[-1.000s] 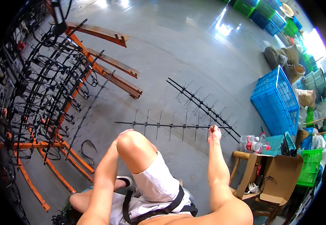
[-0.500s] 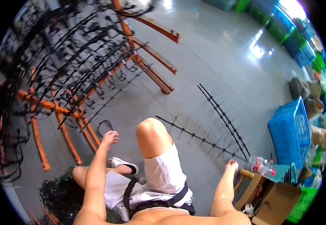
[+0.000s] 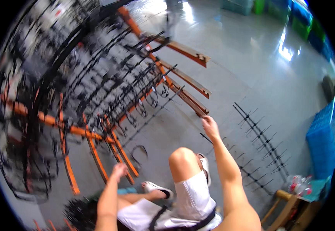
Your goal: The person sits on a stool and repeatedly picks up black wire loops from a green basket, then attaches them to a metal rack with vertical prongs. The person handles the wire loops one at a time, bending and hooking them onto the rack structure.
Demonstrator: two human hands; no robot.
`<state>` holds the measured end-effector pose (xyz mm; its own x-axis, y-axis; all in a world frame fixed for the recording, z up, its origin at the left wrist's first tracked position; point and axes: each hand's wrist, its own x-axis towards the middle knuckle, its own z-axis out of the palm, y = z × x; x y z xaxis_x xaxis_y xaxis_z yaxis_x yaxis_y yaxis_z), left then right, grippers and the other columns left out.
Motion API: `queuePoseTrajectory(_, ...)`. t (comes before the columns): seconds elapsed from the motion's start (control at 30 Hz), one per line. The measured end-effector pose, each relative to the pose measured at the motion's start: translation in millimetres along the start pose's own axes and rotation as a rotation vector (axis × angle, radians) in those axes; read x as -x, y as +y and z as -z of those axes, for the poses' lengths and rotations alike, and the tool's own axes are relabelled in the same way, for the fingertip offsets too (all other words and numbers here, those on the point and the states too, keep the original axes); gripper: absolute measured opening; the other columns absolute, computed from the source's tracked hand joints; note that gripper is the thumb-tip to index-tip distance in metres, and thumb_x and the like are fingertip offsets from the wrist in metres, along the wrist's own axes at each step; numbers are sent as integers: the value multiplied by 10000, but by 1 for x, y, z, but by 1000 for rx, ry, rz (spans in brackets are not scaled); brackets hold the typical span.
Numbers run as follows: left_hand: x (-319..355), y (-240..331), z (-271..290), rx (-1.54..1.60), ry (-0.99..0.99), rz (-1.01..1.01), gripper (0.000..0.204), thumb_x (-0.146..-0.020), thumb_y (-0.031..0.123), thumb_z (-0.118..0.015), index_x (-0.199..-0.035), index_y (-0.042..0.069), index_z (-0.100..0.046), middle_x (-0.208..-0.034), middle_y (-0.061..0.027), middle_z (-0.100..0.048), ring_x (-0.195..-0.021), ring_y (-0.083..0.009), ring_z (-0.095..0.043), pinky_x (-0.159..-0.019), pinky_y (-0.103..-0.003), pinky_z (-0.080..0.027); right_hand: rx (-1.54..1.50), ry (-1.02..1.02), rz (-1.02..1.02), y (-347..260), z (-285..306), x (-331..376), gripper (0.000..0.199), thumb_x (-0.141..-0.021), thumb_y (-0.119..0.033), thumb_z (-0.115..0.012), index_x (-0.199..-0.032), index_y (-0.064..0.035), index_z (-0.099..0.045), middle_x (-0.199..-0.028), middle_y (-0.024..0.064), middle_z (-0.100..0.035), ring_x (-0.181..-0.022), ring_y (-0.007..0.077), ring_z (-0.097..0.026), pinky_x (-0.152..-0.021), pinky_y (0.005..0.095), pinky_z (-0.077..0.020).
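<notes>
My left hand (image 3: 119,170) hangs low beside the orange legs (image 3: 123,158) of a rack. Its fingers are loosely bent and apart, with nothing seen in them. My right hand (image 3: 209,126) reaches forward, by the end of an orange rail (image 3: 190,101) of the same rack; its fingers are blurred, and whether they touch the rail or hold anything cannot be made out. Rows of black bars with black looped parts (image 3: 136,82) hang on the rack. A black loop (image 3: 139,154) lies on the floor near my left hand.
Black rods with thin cross-prongs (image 3: 260,134) lie on the grey floor to the right. Beyond them stand a blue crate (image 3: 323,136), plastic bottles (image 3: 300,185), a wooden stool (image 3: 284,195) and a cardboard box (image 3: 287,215). A dark tangled heap (image 3: 78,211) sits at lower left.
My right hand has swung up and forward from beside the bottles to the rack's rail end. The view has turned toward the rack, which now sits further right in the picture.
</notes>
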<state>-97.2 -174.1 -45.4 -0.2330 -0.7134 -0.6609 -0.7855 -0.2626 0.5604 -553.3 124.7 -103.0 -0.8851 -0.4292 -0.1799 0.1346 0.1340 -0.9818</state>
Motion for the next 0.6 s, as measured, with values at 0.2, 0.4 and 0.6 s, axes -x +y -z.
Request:
queuePoseTrajectory(0.2, 12, 44, -8, -2, -112, 61, 301, -921, 238, -554, -1144, 37, -535, -1052, -120, -625, -878, -214, -625, -732, -331, -533, -74, 91, -628, 79, -143, -166, 452, -882, -372, -550, -1113, 14, -589, -1040, 198, -642, -925, 310, -629, -828, 376, -498)
queuePoseTrajectory(0.4, -3, 62, -33, 108, 7, 194, 289, -916, 237, -547, -1131, 47, -521, -993, -107, -616, -818, -211, -615, -715, -327, -531, -730, 145, -508, 101, -193, -178, 267, -905, -265, -570, -934, -12, -650, -770, 33, -623, -671, 136, -574, -612, 239, -487)
queuePoseTrajectory(0.6, -102, 48, -55, 139, 281, 246, 366, -871, 245, -564, -1161, 48, -460, -1026, -121, -545, -833, -235, -568, -721, -339, -515, -44, 247, -156, 58, -186, -151, 271, -888, -288, -536, -871, -44, -655, -819, 147, -667, -799, 263, -642, -728, 359, -487)
